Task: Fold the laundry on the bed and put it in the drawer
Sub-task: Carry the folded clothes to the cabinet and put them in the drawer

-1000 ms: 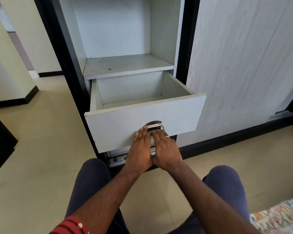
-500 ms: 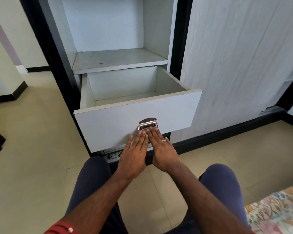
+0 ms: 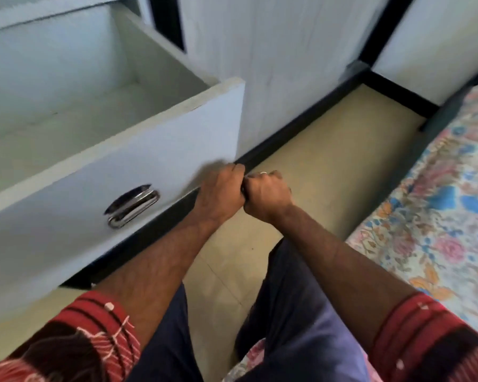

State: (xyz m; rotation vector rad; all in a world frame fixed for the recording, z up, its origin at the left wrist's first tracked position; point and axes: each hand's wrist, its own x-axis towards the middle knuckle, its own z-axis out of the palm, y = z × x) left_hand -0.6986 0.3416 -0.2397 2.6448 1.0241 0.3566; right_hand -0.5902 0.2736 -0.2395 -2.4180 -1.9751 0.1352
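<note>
Open white wooden drawer, chrome recessed handle.
I see left hand and right hand fisted together, gripping nothing visible, beside floral bedsheet.

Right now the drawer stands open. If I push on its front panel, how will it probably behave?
The drawer looks empty, so it should probably feel light and slide in easily. Its flat, stiff front panel should not flex under a push. The metal handle lies flat against the panel, so a palm beside it likely works best. Both hands, left hand and right hand, are off it now.
</note>
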